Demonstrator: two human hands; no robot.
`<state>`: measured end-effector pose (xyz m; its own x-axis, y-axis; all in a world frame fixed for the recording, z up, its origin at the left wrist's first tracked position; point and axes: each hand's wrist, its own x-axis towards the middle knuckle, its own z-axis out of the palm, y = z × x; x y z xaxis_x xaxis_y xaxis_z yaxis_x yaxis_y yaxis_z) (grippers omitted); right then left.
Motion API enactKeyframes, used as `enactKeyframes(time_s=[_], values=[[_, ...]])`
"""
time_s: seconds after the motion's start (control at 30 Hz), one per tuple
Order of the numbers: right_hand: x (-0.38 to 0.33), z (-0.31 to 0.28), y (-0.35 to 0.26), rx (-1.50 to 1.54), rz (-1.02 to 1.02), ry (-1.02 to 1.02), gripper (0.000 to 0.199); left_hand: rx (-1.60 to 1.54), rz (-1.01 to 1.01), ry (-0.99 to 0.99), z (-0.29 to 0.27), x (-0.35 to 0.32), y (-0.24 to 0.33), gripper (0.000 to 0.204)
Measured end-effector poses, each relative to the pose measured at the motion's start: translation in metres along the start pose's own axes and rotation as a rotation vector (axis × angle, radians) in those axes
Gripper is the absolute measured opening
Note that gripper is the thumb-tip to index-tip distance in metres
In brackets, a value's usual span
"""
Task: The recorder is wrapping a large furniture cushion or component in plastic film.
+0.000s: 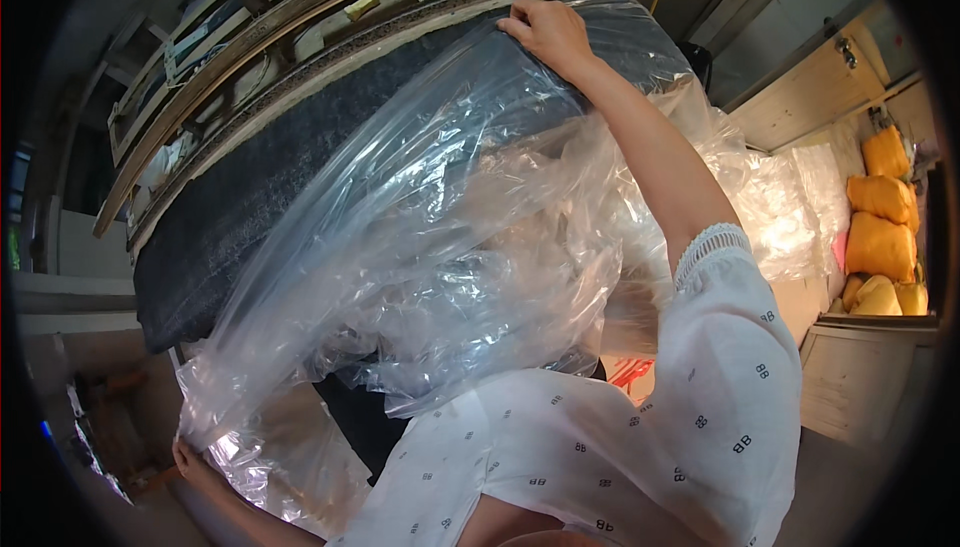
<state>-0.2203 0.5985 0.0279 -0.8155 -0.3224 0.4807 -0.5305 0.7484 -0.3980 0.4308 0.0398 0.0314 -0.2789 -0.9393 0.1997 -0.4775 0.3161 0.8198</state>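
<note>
head: hands [548, 35] on plastic sheet [440, 237]

A large clear plastic bag [420, 247] is drawn over a thick dark grey mattress [260, 197] that stands tilted, its long edge rising from lower left to upper right. The film is crumpled and glossy, bunched in loose folds over the mattress's near end and trailing down to the lower left. The mattress's left part is still bare, showing its dark, speckled fabric side.
</note>
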Motion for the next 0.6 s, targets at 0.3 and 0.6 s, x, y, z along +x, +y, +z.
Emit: enactKeyframes(time_s=[0.3,0.6], values=[[0.018,0.02,-0.002,0.099,-0.156,0.07,0.019,-0.329,-0.1,-0.048,0.024,0.004,-0.032,0.037],[0.074,-0.023,0.025,0.163,0.135,0.515,0.027,-0.188,0.238,0.134,0.151,0.164,0.074,0.031]])
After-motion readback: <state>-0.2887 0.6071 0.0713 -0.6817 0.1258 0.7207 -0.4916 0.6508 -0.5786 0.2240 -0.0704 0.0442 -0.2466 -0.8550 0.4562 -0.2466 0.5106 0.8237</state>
